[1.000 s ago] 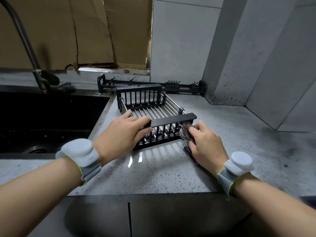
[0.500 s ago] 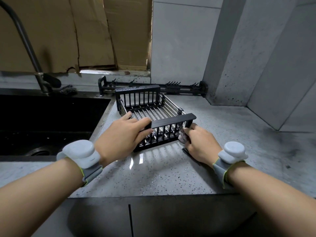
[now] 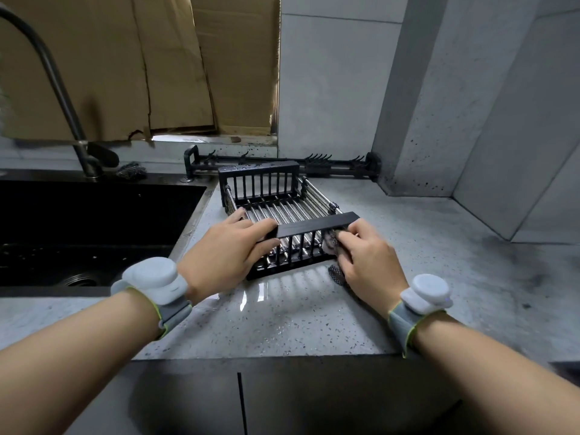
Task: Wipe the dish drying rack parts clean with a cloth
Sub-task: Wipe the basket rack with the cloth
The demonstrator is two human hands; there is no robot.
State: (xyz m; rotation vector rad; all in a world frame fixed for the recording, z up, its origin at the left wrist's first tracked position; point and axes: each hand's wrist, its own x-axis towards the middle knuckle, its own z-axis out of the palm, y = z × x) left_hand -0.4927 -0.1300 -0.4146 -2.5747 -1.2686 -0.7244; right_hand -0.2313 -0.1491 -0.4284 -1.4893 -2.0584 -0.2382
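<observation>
— Where's the rack?

— Dish rack [image 3: 282, 211] flat on the counter [image 3: 408, 246], just right of the sink's [image 3: 94, 230] right edge, black end panels near and far, metal rods between.

— And the left hand?

— Left hand [image 3: 229, 255] clamped on the near panel's left end, thumb under the top bar, fingers over it onto the rods.

— The right?

— Right hand [image 3: 367, 262] curled round a cloth [image 3: 331, 246], pressing it against the near panel's right end. A dark mesh corner of the cloth trailing onto the counter below the knuckles.

— Behind the rack?

— Long black rail [image 3: 282, 164] with hooks lying along the counter's back edge, touching or just behind the far panel, can't tell which. Faucet [image 3: 62, 98] and a dark scrubber [image 3: 131, 171] at the sink's back edge, cardboard [image 3: 125, 64] up against the wall.
</observation>
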